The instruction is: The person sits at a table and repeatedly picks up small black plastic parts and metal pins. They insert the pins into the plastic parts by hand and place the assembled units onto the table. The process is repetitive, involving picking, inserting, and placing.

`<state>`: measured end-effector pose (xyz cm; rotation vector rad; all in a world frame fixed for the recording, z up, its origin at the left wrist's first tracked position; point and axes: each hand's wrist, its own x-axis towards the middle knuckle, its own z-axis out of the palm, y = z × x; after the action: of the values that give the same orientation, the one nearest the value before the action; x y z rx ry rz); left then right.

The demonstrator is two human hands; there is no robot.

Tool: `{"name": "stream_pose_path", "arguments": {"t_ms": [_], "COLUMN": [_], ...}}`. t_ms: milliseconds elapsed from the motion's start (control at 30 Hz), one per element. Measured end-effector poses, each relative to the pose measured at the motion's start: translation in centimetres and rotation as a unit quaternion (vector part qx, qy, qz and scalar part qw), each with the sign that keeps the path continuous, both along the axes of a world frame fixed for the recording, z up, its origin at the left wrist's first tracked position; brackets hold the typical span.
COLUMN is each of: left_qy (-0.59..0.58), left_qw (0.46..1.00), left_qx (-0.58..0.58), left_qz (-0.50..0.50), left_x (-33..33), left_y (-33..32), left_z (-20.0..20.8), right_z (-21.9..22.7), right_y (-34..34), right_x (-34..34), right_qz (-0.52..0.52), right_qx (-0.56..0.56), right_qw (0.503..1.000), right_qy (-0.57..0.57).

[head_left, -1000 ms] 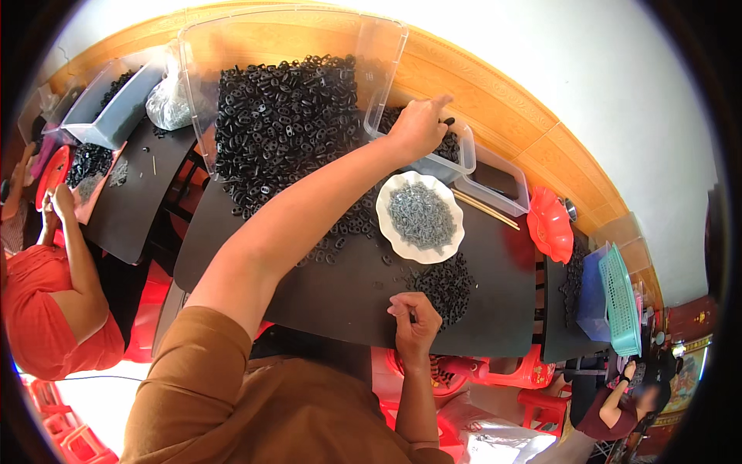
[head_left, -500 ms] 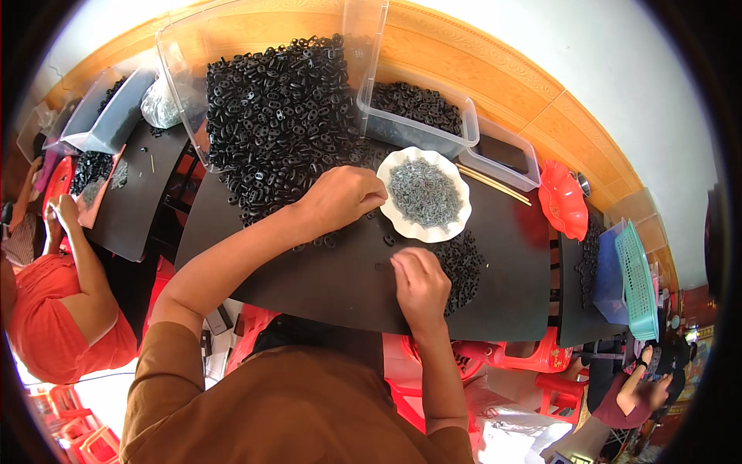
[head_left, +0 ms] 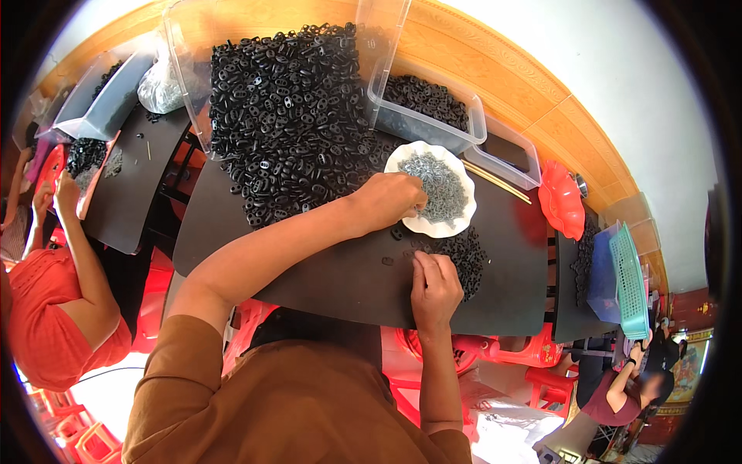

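Observation:
My left hand (head_left: pixel 389 201) reaches over the near-left rim of a scalloped white bowl (head_left: pixel 399 157), fingers pinched together at the edge of the small silvery-grey pieces (head_left: pixel 442 192) inside. Whether a piece is between those fingertips is too small to tell. Closer to me, my right hand (head_left: pixel 437 292) rests low over the dark table with its fingers curled together; what they hold, if anything, is hidden. Just beyond and right of it lies a heap of small black oval parts (head_left: pixel 468 259). A large pile of two-holed black oval parts (head_left: pixel 286 116) spreads left of the bowl.
Behind the bowl stand a clear bin (head_left: pixel 471 127) of black parts and a shallower clear box (head_left: pixel 514 155). Wooden chopsticks (head_left: pixel 498 182) lie beside them. A red scalloped dish (head_left: pixel 562 199) and green basket (head_left: pixel 631 278) are to the right. A person in red (head_left: pixel 66 309) works at left.
My left hand has moved right, from outside the bowl's rim to over the pieces in it. My right hand has shifted slightly right and toward me. The view has shifted a little.

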<state>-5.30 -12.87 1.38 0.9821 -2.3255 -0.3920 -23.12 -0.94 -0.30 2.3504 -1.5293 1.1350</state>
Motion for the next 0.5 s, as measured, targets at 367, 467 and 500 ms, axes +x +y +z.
{"name": "stream_pose_path", "arguments": {"t_ms": [367,467,500], "left_qy": [-0.029,-0.034,-0.049], "left_qw": [0.999,0.999,0.998], "left_qx": [-0.022,-0.022,-0.022], "left_qz": [-0.008,-0.018,-0.013], "left_x": [-1.2,-1.0,-1.0], "left_y": [-1.6,-1.6,-1.6], "left_z": [-1.4,-0.8,-0.7], "right_z": [0.0,0.2,0.8], "right_y": [-1.0,-1.4,-1.5], "right_x": [0.2,-0.5,-0.7], "right_qz": [0.037,0.053,0.057], "right_qx": [0.053,0.062,0.071], "right_qw": [0.996,0.993,0.99], "right_qy": [0.064,0.087,0.104]}}
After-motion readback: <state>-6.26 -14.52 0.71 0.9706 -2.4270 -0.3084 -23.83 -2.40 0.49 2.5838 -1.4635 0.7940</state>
